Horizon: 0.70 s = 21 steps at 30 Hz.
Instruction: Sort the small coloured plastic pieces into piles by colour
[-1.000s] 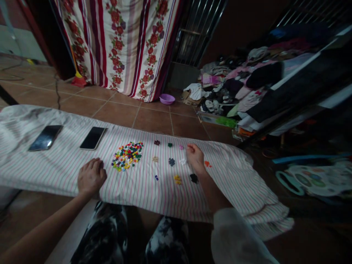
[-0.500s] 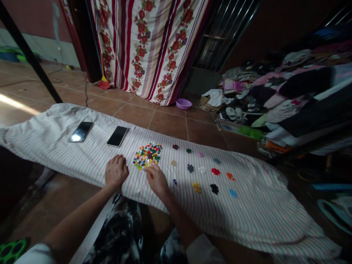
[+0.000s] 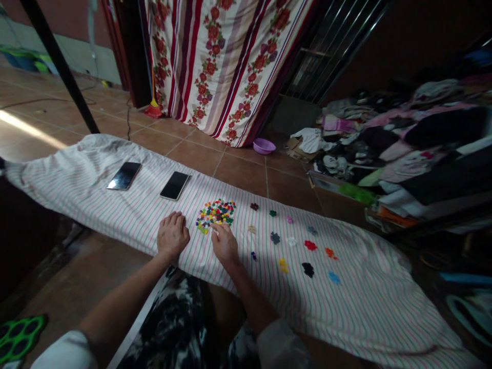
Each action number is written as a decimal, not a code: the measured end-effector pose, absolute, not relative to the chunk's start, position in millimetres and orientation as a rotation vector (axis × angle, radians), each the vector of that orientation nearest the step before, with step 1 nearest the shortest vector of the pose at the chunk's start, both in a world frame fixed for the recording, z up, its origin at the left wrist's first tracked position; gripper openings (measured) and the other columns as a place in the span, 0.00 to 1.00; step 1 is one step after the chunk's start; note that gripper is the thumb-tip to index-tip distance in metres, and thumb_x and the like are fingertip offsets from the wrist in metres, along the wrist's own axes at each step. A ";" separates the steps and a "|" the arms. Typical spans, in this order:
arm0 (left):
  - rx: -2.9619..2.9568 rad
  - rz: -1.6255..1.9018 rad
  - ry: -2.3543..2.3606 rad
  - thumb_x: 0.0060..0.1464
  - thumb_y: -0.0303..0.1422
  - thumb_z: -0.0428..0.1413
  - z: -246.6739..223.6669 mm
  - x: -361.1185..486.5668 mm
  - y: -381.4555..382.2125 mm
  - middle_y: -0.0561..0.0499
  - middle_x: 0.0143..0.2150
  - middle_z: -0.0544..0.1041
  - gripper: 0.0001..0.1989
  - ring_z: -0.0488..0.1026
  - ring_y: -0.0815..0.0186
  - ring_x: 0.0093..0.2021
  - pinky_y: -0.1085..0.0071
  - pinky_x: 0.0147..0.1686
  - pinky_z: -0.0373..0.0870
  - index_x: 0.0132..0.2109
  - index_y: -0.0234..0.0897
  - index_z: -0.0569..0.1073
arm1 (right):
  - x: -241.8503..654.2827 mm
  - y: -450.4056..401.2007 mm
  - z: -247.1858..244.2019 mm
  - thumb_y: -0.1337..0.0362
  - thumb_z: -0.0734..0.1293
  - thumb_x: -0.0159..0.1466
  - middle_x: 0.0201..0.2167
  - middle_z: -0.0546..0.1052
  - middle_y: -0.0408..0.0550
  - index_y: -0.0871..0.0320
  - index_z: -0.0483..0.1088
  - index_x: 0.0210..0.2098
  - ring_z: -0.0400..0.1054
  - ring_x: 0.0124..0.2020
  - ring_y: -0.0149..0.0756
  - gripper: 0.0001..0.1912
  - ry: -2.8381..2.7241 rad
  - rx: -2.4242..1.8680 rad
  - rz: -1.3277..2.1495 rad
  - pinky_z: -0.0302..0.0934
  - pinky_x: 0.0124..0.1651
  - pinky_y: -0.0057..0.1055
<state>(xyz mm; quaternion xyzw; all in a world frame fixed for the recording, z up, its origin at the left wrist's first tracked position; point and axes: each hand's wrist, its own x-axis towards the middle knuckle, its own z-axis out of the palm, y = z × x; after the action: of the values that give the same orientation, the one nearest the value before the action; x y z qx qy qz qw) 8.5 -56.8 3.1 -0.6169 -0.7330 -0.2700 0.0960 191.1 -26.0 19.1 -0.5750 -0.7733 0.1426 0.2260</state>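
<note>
A pile of small multicoloured pieces (image 3: 217,211), like beads or tiny blocks, lies on a striped cloth (image 3: 238,271). At its near edge my right hand (image 3: 225,243) has thumb and forefinger drawn together, touching the pieces; anything between the fingertips is too small to make out. My left hand (image 3: 172,236) rests palm down on the cloth left of the pile, fingers curled, with nothing visible in it. Sorted single-colour clusters lie to the right, among them a red cluster (image 3: 310,245), a yellow cluster (image 3: 283,265), a black cluster (image 3: 308,269) and a small dark blue cluster (image 3: 253,255).
Two phones, a left phone (image 3: 124,176) and a right phone (image 3: 175,185), lie on the cloth left of the pile. Beyond it are a purple basin (image 3: 264,146), a floral curtain (image 3: 215,66) and a heap of clothes (image 3: 384,128). A dark pole (image 3: 61,66) rises at the left.
The whole view has shifted, so the cloth appears further right. My right hand stays at the pile's near edge, its fingertips slightly moved among the pieces. My left hand keeps its resting place.
</note>
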 end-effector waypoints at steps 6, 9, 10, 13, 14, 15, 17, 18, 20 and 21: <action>-1.833 -0.826 -2.195 0.54 0.28 0.50 3.4 8.9 -57.0 0.39 0.54 0.77 0.15 0.69 0.51 0.59 0.54 0.57 0.64 0.48 0.32 0.74 | 189.1 -12.5 28.4 0.65 0.60 0.68 0.45 0.75 0.47 0.51 0.75 0.51 0.71 0.45 0.33 0.16 -2.130 -1.673 0.360 0.62 0.44 0.25; -1.834 -0.839 -2.204 0.53 0.29 0.50 4.5 9.1 -57.0 0.39 0.54 0.77 0.16 0.69 0.51 0.59 0.53 0.58 0.64 0.48 0.33 0.74 | 186.1 -8.5 30.6 0.64 0.61 0.68 0.44 0.74 0.45 0.48 0.76 0.49 0.71 0.42 0.31 0.15 -2.134 -1.683 0.351 0.61 0.42 0.24; -1.835 -0.839 -2.206 0.53 0.29 0.50 4.9 9.0 -57.0 0.39 0.54 0.77 0.16 0.69 0.50 0.59 0.53 0.57 0.64 0.48 0.33 0.74 | 184.5 -8.0 30.1 0.63 0.62 0.68 0.44 0.74 0.45 0.48 0.76 0.49 0.71 0.42 0.31 0.15 -2.140 -1.675 0.347 0.61 0.42 0.24; -1.844 -0.838 -2.206 0.54 0.29 0.50 5.4 8.6 -57.0 0.39 0.54 0.77 0.16 0.69 0.50 0.59 0.53 0.57 0.64 0.47 0.33 0.74 | 179.1 -8.7 25.3 0.64 0.62 0.67 0.43 0.74 0.45 0.49 0.76 0.50 0.71 0.42 0.32 0.15 -2.137 -1.655 0.322 0.60 0.42 0.25; -1.846 -0.840 -2.203 0.54 0.29 0.49 5.3 8.5 -57.0 0.39 0.54 0.77 0.16 0.69 0.50 0.59 0.53 0.57 0.64 0.47 0.34 0.74 | 177.5 -9.3 23.2 0.64 0.62 0.67 0.43 0.74 0.46 0.50 0.75 0.51 0.71 0.42 0.33 0.15 -2.125 -1.656 0.308 0.60 0.42 0.25; -1.846 -0.843 -2.201 0.54 0.29 0.49 5.0 8.4 -56.9 0.39 0.54 0.77 0.15 0.69 0.51 0.59 0.53 0.57 0.64 0.47 0.34 0.74 | 176.3 -10.0 21.1 0.64 0.62 0.68 0.43 0.75 0.47 0.51 0.75 0.51 0.71 0.42 0.33 0.15 -2.111 -1.658 0.293 0.60 0.42 0.25; -1.836 -0.851 -2.196 0.53 0.29 0.49 4.4 8.5 -56.9 0.40 0.54 0.77 0.15 0.69 0.51 0.58 0.54 0.57 0.64 0.47 0.36 0.74 | 174.7 -11.4 17.7 0.65 0.61 0.68 0.42 0.75 0.48 0.52 0.74 0.52 0.70 0.42 0.34 0.16 -2.088 -1.662 0.262 0.60 0.42 0.26; -1.828 -0.854 -2.195 0.53 0.29 0.50 4.1 8.7 -56.8 0.41 0.54 0.77 0.15 0.69 0.52 0.58 0.54 0.57 0.64 0.47 0.36 0.75 | 174.3 -12.0 16.5 0.64 0.60 0.68 0.43 0.75 0.48 0.53 0.73 0.53 0.70 0.42 0.34 0.17 -2.083 -1.662 0.249 0.60 0.42 0.26; -1.815 -0.852 -2.197 0.53 0.29 0.50 3.8 9.2 -56.9 0.41 0.54 0.77 0.15 0.70 0.52 0.58 0.55 0.57 0.64 0.46 0.37 0.74 | 173.8 -12.9 15.2 0.64 0.60 0.69 0.43 0.74 0.49 0.53 0.72 0.55 0.70 0.43 0.35 0.17 -2.087 -1.666 0.222 0.60 0.42 0.26; -1.814 -0.846 -2.199 0.53 0.29 0.49 3.8 9.4 -57.0 0.41 0.54 0.77 0.15 0.69 0.52 0.58 0.55 0.57 0.64 0.46 0.36 0.74 | 173.6 -13.2 15.2 0.63 0.59 0.69 0.43 0.74 0.49 0.53 0.72 0.55 0.70 0.42 0.35 0.18 -2.096 -1.669 0.208 0.60 0.42 0.27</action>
<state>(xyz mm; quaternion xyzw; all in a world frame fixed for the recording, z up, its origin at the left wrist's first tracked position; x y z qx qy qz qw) 9.4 -57.0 3.8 -0.6079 -0.7369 -0.2836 0.0836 173.6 -13.2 15.2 -0.6051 -0.7599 0.0754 0.2253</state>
